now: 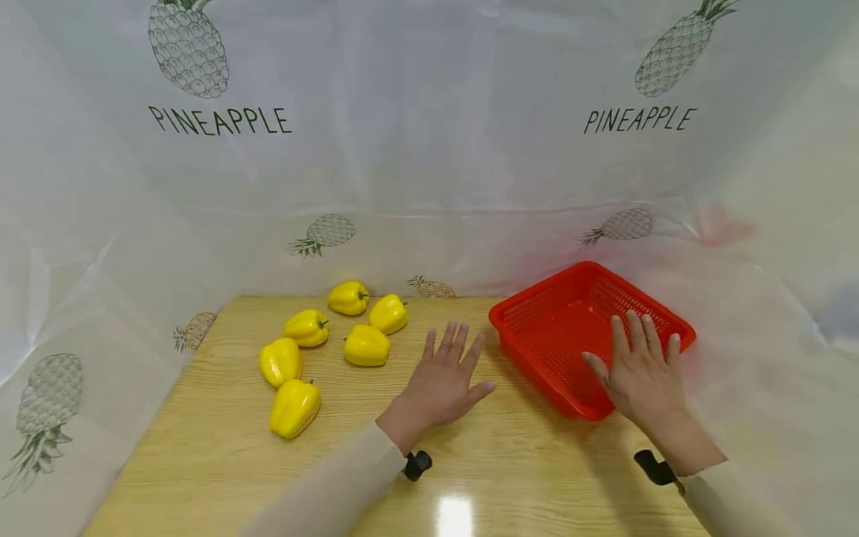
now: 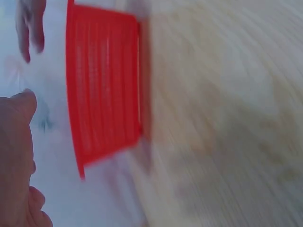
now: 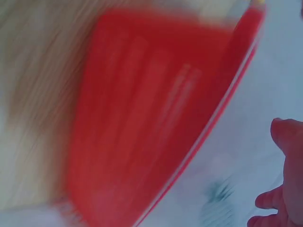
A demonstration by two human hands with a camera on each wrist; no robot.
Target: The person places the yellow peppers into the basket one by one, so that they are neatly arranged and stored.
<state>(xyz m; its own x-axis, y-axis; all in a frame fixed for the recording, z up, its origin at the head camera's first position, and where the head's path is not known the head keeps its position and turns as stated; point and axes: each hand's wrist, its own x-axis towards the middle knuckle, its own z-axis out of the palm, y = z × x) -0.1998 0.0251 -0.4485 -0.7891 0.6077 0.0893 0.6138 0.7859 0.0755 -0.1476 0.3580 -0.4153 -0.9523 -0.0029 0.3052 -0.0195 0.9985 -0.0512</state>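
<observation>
A red plastic basket (image 1: 537,350) with perforated sides stands at the right of the wooden table, set at an angle; its visible inside holds nothing. My right hand (image 1: 647,377) hovers over the basket's near right side, fingers spread and straight. To the basket's left, my left hand (image 1: 443,384) is held above the table with fingers spread, holding nothing. Several yellow bell peppers (image 1: 367,345) lie loosely grouped left of that hand. In the left wrist view the basket (image 2: 102,85) appears side-on; the right wrist view shows its wall (image 3: 142,104), blurred.
A whitish sheet (image 1: 416,164) printed with pineapples hangs behind the table and along both sides. The wooden tabletop (image 1: 201,462) reaches forward from the sheet, with a bright reflection near its front. Dark wrist straps (image 1: 417,465) sit at both cuffs.
</observation>
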